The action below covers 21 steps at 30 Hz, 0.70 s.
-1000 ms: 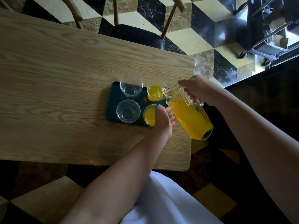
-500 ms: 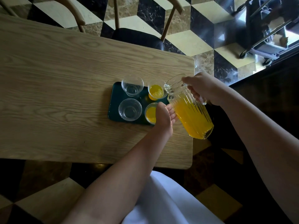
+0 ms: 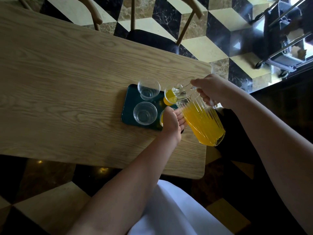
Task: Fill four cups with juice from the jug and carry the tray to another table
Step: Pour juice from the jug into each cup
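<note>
Jug, gripped at its handle by the right hand, tilts with its spout over the far-right cup on the tray. The left hand cups the near-right cup, mostly hiding it. 2 empty cups lie leftward from the jug's spout, likely next. The jug's handle is hidden.
</note>
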{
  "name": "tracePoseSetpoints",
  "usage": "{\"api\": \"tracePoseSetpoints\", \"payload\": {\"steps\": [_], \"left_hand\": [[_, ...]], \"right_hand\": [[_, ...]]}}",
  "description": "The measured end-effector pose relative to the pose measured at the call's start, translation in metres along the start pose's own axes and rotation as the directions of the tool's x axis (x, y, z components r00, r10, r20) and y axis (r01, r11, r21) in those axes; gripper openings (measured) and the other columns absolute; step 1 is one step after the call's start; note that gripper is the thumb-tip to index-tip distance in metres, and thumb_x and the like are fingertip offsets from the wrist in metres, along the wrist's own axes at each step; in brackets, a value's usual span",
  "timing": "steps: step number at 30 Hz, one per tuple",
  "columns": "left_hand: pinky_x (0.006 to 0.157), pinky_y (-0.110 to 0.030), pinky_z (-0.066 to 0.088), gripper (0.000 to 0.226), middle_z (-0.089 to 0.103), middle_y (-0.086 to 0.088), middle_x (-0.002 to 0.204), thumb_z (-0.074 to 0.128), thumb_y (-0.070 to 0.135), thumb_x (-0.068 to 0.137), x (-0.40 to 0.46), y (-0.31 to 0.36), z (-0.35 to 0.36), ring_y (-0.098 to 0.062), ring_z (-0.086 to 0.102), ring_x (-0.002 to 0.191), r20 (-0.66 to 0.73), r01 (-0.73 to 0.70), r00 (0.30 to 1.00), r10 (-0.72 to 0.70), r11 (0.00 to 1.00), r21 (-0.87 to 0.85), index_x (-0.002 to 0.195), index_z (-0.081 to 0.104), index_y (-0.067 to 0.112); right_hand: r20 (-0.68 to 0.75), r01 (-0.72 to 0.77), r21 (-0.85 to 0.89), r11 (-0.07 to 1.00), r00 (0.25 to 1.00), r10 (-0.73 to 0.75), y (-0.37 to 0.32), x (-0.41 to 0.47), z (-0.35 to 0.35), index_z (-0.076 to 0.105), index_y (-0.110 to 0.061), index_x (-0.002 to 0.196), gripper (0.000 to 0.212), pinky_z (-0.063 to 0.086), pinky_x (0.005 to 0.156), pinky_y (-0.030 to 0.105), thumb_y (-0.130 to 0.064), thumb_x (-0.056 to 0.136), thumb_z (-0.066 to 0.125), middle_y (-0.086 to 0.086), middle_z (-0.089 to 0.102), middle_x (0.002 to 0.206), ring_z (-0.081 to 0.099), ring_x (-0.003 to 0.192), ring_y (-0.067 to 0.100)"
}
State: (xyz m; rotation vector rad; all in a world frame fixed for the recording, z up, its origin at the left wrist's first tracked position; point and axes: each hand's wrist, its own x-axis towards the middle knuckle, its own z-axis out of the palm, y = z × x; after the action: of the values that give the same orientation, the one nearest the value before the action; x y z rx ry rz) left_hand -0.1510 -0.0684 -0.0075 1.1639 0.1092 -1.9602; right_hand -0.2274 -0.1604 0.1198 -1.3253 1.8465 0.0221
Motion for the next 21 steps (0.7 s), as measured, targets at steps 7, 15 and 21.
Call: {"api": "tracePoseSetpoints", "payload": {"steps": [7,15,21], "left_hand": [[0.114,-0.046,0.039,0.06,0.06,-0.022,0.135,0.021,0.031,0.096,-0.008,0.012,-0.007,-0.033,0.055,0.128,-0.036,-0.005,0.999,0.004,1.0,-0.03,0.139,0.049,0.0],[0.109,-0.044,0.043,0.047,0.068,-0.014,0.107,0.024,0.027,0.09,-0.007,0.022,-0.018,-0.028,0.061,0.111,-0.045,-0.027,0.999,0.023,0.997,-0.074,0.109,0.062,0.006],[0.112,-0.048,0.041,0.059,0.067,-0.02,0.123,0.023,0.028,0.091,-0.007,0.028,-0.025,-0.032,0.06,0.12,-0.064,-0.001,0.998,-0.006,0.994,-0.107,0.133,0.056,0.001]], "right_hand": [[0.023,0.012,-0.052,0.999,1.0,-0.01,-0.015,0.004,0.01,0.05,-0.009,0.064,0.041,0.03,0.038,0.02,-0.035,0.096,0.055,0.007,0.045,0.049,0.037,0.037,0.018],[0.037,-0.007,-0.091,0.996,0.999,0.01,-0.035,0.005,0.019,0.051,-0.009,0.068,0.04,0.034,0.043,0.021,-0.036,0.099,0.054,0.005,0.047,0.053,0.039,0.037,0.015],[0.075,-0.01,-0.154,0.988,0.997,0.022,-0.047,0.008,0.027,0.051,-0.009,0.069,0.04,0.034,0.04,0.019,-0.034,0.1,0.052,0.005,0.047,0.054,0.039,0.029,0.013]]}}
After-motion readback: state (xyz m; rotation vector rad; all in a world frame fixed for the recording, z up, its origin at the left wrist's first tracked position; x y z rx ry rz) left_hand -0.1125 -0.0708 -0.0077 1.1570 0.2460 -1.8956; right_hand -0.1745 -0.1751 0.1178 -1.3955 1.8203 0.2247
